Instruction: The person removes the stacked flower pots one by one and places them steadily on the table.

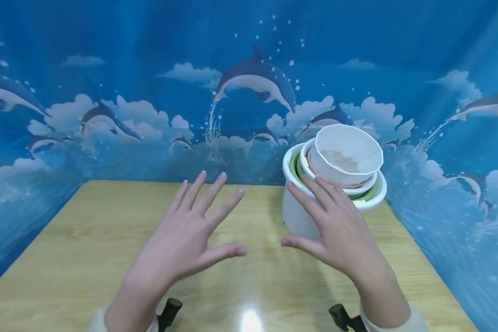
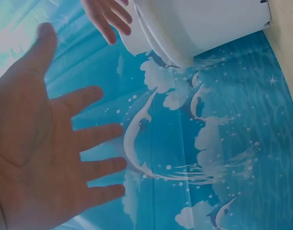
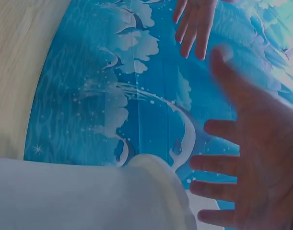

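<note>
Both hands hover over the wooden table with their fingers spread and nothing held. The left hand (image 1: pixel 186 230) is above the left-centre of the table, apart from any object. Over the front of a stack of nested pots, the right hand (image 1: pixel 340 226) appears in the head view and hides part of it; contact cannot be told there. A large white pot (image 1: pixel 294 210) forms the outside of the stack. Inside it sit a green pot (image 1: pixel 294 166), a smaller white-rimmed one, a pinkish one and, on top, a white faceted pot (image 1: pixel 348 150) tilted toward me.
The wooden table (image 1: pixel 87 258) meets a blue curtain (image 1: pixel 170 37) printed with dolphins at its back and sides. The stack stands at the table's back right. Dark strap pieces (image 1: pixel 170 311) show at both wrists.
</note>
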### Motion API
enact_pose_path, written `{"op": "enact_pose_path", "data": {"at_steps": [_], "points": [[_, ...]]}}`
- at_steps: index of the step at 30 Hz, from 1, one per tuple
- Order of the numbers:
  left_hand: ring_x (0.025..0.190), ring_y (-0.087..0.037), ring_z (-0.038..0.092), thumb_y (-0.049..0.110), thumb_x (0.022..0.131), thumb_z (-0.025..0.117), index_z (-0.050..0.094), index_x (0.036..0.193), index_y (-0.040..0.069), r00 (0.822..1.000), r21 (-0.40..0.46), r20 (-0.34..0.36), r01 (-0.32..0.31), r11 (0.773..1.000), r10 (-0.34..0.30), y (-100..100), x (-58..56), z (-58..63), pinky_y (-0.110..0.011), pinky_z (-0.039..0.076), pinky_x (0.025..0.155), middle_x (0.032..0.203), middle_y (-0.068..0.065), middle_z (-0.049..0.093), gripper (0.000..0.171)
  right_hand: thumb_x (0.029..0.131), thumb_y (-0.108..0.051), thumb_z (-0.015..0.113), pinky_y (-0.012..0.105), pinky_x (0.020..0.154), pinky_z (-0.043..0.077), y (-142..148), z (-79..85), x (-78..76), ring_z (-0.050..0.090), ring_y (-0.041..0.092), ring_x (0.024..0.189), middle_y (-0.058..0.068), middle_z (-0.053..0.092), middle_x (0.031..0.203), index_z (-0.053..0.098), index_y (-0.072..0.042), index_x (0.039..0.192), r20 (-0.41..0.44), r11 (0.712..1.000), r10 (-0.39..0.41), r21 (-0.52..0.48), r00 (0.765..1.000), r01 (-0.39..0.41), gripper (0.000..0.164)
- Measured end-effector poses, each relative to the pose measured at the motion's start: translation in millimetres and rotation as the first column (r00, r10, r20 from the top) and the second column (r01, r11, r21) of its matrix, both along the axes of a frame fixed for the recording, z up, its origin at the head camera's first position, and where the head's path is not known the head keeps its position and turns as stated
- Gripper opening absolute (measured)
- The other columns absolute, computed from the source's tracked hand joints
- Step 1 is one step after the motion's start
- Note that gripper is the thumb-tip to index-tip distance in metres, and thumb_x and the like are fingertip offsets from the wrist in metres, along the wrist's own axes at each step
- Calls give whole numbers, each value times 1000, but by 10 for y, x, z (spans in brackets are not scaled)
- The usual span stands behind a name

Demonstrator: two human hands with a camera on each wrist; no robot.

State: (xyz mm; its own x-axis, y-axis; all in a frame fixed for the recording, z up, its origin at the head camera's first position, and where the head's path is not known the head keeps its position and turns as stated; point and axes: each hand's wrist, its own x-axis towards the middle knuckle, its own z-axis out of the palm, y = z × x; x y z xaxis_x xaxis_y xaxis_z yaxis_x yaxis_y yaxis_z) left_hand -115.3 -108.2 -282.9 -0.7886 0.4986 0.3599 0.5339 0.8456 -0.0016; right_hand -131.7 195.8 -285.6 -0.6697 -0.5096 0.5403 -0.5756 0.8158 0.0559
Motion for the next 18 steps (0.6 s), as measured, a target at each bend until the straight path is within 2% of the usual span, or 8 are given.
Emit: {"op": "enact_pose_path", "data": {"at_steps": [4,6,9,13,18], "points": [[151,-36,21,75,88,51,16,157,42,996,51,-46,73,996,-70,37,-24,-48,-63,20,119,165,-2,24,84,80,-58,74,58,97,46,87,-1,-32,53,34,124,8,59,136,54,-22,143,-36,998,-55,-38,998,53,75],[147,-34,31,67,89,59,24,156,39,989,92,-84,131,987,-123,65,-37,-101,-61,28,117,161,-2,33,81,79,-51,78,56,88,50,133,-20,-40,58,34,112,8,64,124,60,-19,137,-52,994,-92,-56,994,89,68],[137,-27,45,54,91,66,38,152,35,972,152,-141,209,966,-189,151,-100,-174,-54,40,111,150,0,48,70,75,-43,84,54,82,52,206,-19,-62,61,34,102,9,68,114,67,-16,127,-72,988,-141,-80,987,136,61],[127,-18,53,42,93,69,52,144,30,949,223,-180,297,928,-260,336,-239,-282,-44,48,104,136,4,60,55,72,-35,89,53,80,54,271,11,-91,62,33,102,9,71,112,72,-15,117,-50,978,-192,-94,980,187,52],[122,-16,56,37,91,73,59,137,25,927,275,-204,364,890,-316,585,-440,-375,-39,51,100,131,4,63,49,70,-29,91,54,78,55,301,30,-116,62,34,106,7,72,115,74,-16,111,12,971,-217,-104,976,217,46]]}}
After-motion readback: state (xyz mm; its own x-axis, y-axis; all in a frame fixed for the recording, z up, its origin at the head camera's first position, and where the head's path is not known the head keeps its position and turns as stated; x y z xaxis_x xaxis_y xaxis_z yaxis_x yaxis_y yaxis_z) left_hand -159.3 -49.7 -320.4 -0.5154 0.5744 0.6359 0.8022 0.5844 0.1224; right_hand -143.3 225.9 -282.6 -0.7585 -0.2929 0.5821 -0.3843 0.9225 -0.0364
